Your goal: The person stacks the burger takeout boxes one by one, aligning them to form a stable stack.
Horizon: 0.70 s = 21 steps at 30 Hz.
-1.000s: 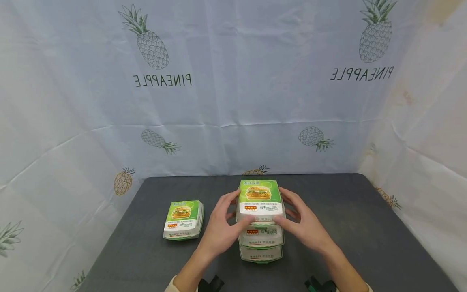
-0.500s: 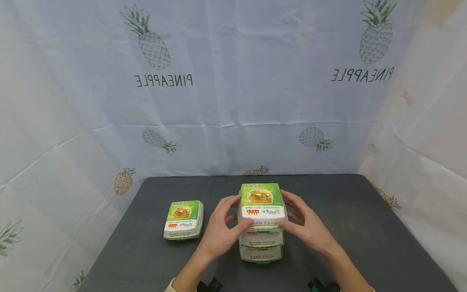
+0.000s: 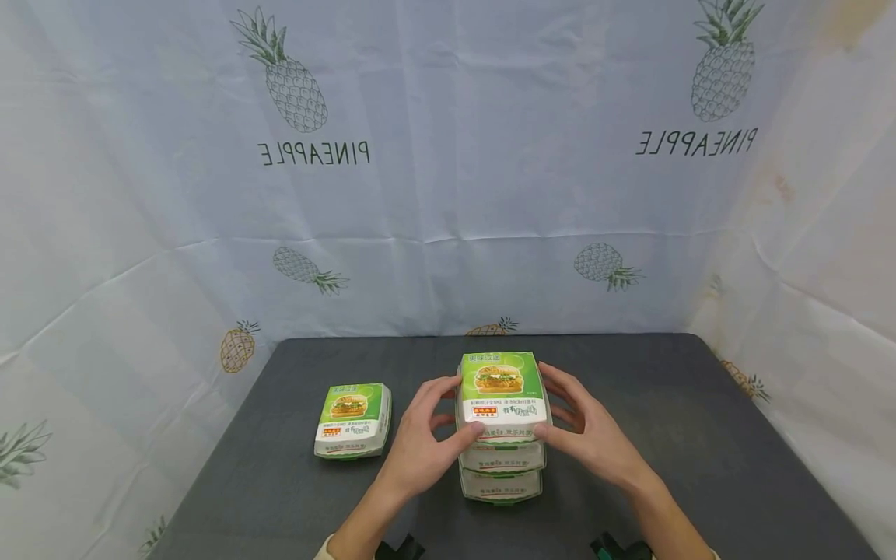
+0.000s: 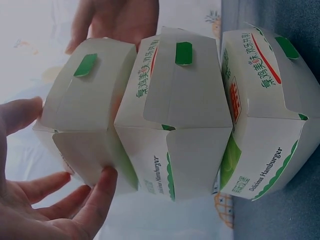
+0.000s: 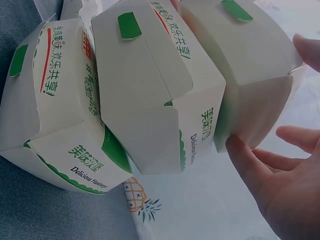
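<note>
Three hamburger boxes form a stack at the middle of the dark table. Both hands hold the top box [image 3: 501, 385], which bears a burger picture on its green and white lid. My left hand [image 3: 424, 439] grips its left side, thumb at the front corner; my right hand [image 3: 593, 435] mirrors it on the right. Under it are the middle box [image 3: 501, 459] and the bottom box [image 3: 501, 487], mostly covered in the head view. The left wrist view shows the top box [image 4: 87, 95] close against the middle box [image 4: 192, 95], with fingertips [image 4: 106, 181] on its side.
A single hamburger box [image 3: 352, 420] lies on the dark table [image 3: 231, 498], left of the stack. White cloth [image 3: 448, 171] with pineapple prints hangs behind the table and along both sides.
Over the first half second, both hands brought the top box down and slightly right, nearer to me on the stack. Since then, hands and box have stayed almost still.
</note>
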### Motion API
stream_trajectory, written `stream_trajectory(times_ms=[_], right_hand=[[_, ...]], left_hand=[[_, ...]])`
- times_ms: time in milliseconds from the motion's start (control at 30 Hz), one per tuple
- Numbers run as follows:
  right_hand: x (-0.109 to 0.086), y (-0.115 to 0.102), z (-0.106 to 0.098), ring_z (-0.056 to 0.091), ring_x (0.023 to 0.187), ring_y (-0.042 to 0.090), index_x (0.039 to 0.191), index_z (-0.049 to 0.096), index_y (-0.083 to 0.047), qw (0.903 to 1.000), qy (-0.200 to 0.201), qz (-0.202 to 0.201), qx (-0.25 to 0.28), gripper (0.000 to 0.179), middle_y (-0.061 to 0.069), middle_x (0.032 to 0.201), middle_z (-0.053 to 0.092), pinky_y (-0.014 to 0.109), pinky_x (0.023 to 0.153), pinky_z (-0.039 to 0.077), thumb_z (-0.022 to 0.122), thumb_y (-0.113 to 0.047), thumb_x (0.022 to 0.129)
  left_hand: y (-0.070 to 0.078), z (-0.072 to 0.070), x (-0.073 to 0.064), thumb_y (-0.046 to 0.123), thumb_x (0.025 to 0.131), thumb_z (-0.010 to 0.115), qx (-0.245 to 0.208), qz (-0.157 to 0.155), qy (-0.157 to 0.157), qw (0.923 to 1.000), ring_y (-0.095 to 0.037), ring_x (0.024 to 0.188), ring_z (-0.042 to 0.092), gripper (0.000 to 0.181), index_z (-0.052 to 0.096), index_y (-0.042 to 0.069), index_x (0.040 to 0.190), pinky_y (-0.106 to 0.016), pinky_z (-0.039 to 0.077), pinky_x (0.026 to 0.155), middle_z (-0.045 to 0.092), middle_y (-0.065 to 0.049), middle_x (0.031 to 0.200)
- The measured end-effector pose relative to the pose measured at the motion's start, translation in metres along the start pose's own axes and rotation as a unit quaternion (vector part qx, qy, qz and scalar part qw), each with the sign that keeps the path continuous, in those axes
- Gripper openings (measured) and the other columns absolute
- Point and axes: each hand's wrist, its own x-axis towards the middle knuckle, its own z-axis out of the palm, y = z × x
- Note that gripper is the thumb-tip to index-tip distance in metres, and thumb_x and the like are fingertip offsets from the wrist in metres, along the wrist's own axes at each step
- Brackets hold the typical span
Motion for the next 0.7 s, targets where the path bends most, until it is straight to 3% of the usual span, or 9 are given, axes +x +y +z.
stream_trajectory(times_ms=[100, 233, 500, 700], right_hand=[[0.000, 0.000, 0.000, 0.034, 0.145, 0.018, 0.161, 0.026, -0.006, 1.0000, -0.004, 0.000, 0.001, 0.076, 0.011, 0.164, 0.026, 0.021, 0.105, 0.042, 0.068, -0.007, 0.097], [0.000, 0.001, -0.001, 0.036, 0.141, 0.003, 0.161, 0.026, -0.008, 1.0000, -0.008, 0.002, 0.004, 0.076, 0.012, 0.164, 0.025, 0.022, 0.105, 0.043, 0.067, -0.007, 0.097], [0.000, 0.001, -0.002, 0.030, 0.145, 0.042, 0.161, 0.026, -0.009, 0.9999, -0.010, 0.007, -0.007, 0.076, 0.013, 0.164, 0.025, 0.025, 0.105, 0.044, 0.067, -0.009, 0.098], [0.000, -0.001, -0.003, 0.029, 0.145, 0.044, 0.161, 0.027, -0.010, 0.9999, -0.010, 0.007, -0.007, 0.075, 0.013, 0.163, 0.026, 0.025, 0.105, 0.044, 0.068, -0.008, 0.097]], left_hand=[[0.000, -0.001, -0.001, 0.025, 0.090, 0.081, 0.001, -0.002, 0.000, 1.0000, -0.019, 0.125, 0.050, 0.061, 0.055, 0.016, 0.145, -0.040, 0.055, 0.095, 0.049, 0.003, 0.140], [0.000, -0.001, -0.001, 0.027, 0.090, 0.080, 0.001, -0.005, -0.002, 1.0000, -0.019, 0.125, 0.050, 0.061, 0.055, 0.017, 0.145, -0.038, 0.055, 0.095, 0.049, 0.004, 0.141], [0.000, -0.006, -0.002, 0.026, 0.092, 0.078, 0.005, -0.002, 0.000, 1.0000, -0.023, 0.127, 0.050, 0.058, 0.055, 0.022, 0.145, -0.039, 0.054, 0.096, 0.049, 0.003, 0.142], [0.000, -0.017, -0.003, 0.025, 0.096, 0.074, 0.013, 0.001, -0.001, 0.9999, -0.032, 0.126, 0.054, 0.055, 0.053, 0.021, 0.147, -0.038, 0.053, 0.098, 0.050, -0.002, 0.142]])
